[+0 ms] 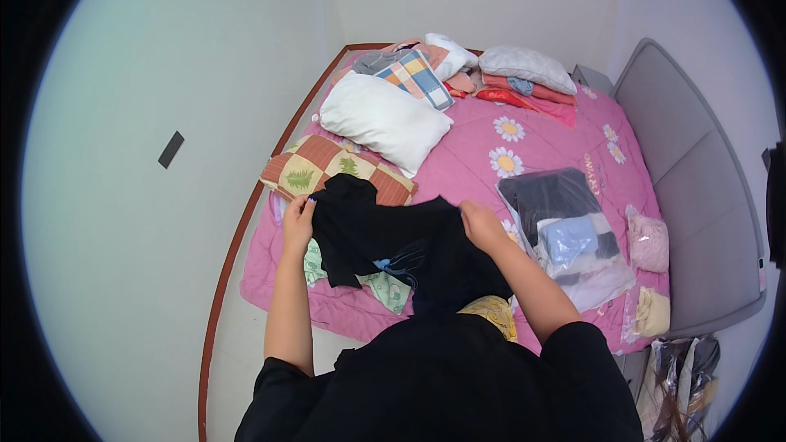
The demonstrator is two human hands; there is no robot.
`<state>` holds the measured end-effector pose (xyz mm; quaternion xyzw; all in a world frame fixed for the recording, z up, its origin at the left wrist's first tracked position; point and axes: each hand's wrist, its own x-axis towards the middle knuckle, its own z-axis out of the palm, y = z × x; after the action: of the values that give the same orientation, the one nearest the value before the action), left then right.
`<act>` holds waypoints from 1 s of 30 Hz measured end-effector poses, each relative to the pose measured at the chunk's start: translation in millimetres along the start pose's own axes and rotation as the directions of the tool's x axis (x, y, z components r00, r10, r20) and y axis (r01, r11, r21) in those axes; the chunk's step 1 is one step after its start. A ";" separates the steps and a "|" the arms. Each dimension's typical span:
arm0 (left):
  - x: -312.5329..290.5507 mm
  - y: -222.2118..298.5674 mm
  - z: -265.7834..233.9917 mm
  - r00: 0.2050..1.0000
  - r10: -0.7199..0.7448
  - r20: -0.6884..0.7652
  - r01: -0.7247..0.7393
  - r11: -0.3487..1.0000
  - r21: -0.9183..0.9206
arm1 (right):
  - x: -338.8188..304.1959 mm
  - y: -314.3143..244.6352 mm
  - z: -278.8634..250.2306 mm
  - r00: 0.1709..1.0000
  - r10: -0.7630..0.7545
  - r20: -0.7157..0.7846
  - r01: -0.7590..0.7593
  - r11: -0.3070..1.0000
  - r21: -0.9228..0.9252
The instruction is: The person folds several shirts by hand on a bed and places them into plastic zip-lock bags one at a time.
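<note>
Evidently, a black garment (368, 229) is held spread above the near bed (467, 135) edge — gripped by left fingers (303, 205) and right fingers (472, 214) — with even tension probably called for next.

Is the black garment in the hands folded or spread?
Mostly spread: the left hand and right hand hold the black garment by separate edges, cloth hanging between.

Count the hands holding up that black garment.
2. The left hand grips the black garment near its upper left edge; the right hand grips near its upper right. Some fingers are hidden.
</note>
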<state>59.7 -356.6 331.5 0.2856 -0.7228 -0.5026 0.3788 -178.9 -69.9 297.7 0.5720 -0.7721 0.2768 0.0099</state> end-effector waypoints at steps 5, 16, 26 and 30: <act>47.5 36.5 3.1 0.920 0.381 -0.093 -0.329 0.880 0.342 | 70.7 2.2 -17.2 0.758 0.323 -0.567 -0.202 0.942 0.266; 80.7 183.6 -49.9 0.701 0.704 -0.114 -0.581 0.657 0.480 | 134.2 -37.5 -164.1 0.683 -0.054 -0.729 0.309 0.925 0.220; -52.6 -38.7 -37.0 0.919 -0.132 0.372 0.100 0.990 0.104 | -11.9 33.8 -24.2 0.859 0.141 0.491 -0.467 0.606 0.643; -91.9 -73.8 -34.0 0.901 0.141 0.410 -0.313 0.867 0.388 | -13.9 24.2 -12.6 0.815 0.101 0.571 -0.538 0.500 0.679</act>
<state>141.0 -325.5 245.1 0.1762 -0.9051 -0.3194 0.2184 -199.3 -47.5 293.7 0.3986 -0.6275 0.4536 -0.4915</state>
